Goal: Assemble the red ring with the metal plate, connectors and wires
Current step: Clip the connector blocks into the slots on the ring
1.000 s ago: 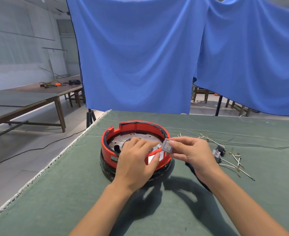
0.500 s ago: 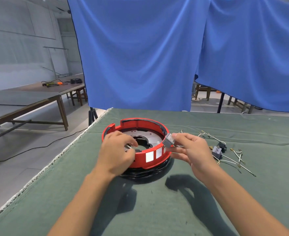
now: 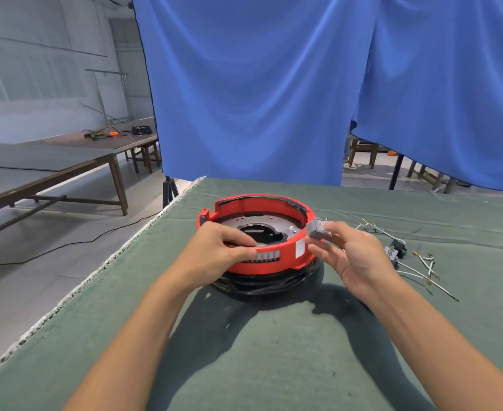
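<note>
- The red ring (image 3: 269, 256) is seen on the green-covered surface (image 3: 274, 351), toward its far left part; it rests on a coil of black cable (image 3: 262, 284).
- A round metal plate (image 3: 274, 225) with a dark central opening is seen lying inside the ring.
- White labels are noted on the ring's near outer wall, one of them carrying small red marks.
- The left hand (image 3: 214, 250) is placed at the ring's near left rim; its fingers are curled over the rim, with the fingertips reaching to the inner side. The grip is closed on the ring.
- The right hand (image 3: 354, 256) is held just right of the ring, palm turned partly up. A small grey block (image 3: 317, 227) is pinched between thumb and fingertips, raised at about rim height beside the ring's right wall. Whether the block touches the ring cannot be told.
- A small black connector (image 3: 394, 251) and several white wires (image 3: 422, 268) with metal tips are seen lying loose on the surface, right of the right hand and apart from the ring.
- A blue cloth (image 3: 259, 84) hangs behind the far edge of the surface.
- Long wooden tables (image 3: 66, 161) are seen at far left.
</note>
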Demonstrator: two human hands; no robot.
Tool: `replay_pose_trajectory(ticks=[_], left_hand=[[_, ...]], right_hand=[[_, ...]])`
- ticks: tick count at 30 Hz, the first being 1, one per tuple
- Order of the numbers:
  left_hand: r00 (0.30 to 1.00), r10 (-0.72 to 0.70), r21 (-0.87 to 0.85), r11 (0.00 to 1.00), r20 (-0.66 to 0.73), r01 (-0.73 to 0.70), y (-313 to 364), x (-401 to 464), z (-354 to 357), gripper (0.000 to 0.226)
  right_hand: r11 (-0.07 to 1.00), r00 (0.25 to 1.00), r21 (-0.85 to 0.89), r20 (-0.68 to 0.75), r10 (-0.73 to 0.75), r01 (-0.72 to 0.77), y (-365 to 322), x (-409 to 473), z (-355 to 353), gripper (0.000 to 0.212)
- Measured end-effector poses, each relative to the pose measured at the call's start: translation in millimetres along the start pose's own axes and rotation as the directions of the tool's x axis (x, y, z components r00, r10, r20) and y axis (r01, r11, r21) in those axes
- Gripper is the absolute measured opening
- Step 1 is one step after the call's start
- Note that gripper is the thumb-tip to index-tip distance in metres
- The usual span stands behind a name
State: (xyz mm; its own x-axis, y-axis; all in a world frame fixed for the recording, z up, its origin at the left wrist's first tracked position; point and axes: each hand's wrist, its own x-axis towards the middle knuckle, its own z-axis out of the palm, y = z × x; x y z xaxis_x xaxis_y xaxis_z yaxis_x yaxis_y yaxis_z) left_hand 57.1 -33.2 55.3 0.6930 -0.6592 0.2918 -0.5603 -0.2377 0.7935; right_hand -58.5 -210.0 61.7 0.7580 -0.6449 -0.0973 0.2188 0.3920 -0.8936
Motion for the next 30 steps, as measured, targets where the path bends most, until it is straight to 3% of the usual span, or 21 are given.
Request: replay_pose_trajectory(ticks=[7,15,21,24,30], left_hand=[[0.984,0.004,-0.211,0.977,-0.179,-0.042,7.0,1.9,-6.6,0.013],[0.981,-0.03,-0.242,0.97,-0.191,-0.018,7.3,0.7,-9.6,0.013],[0.982,-0.029,-0.239,0.971,-0.186,-0.017,8.2,0.4,-10.1,0.012],[0.988,0.033,-0.141,0.989,-0.152,-0.055,8.1,-1.2,-7.9,0.013],[0.999,0.036,0.349,0.936,0.016,-0.039,2.8,-4.1,12.0,0.005]], right_hand=[[0.99,0.998,0.136,0.042,-0.042,0.036,-2.5,-4.7,7.5,0.011],[0.995,0.998,0.094,0.053,-0.046,0.041,-2.7,-7.7,9.9,0.023],[0.999,0.999,0.03,0.02,-0.036,0.035,-3.8,-8.3,8.9,0.008],[0.996,0.998,-0.064,-0.021,-0.059,0.057,-0.8,-6.7,7.7,0.002],[0.983,0.996,-0.174,-0.063,-0.067,0.055,3.7,1.6,-5.0,0.01]])
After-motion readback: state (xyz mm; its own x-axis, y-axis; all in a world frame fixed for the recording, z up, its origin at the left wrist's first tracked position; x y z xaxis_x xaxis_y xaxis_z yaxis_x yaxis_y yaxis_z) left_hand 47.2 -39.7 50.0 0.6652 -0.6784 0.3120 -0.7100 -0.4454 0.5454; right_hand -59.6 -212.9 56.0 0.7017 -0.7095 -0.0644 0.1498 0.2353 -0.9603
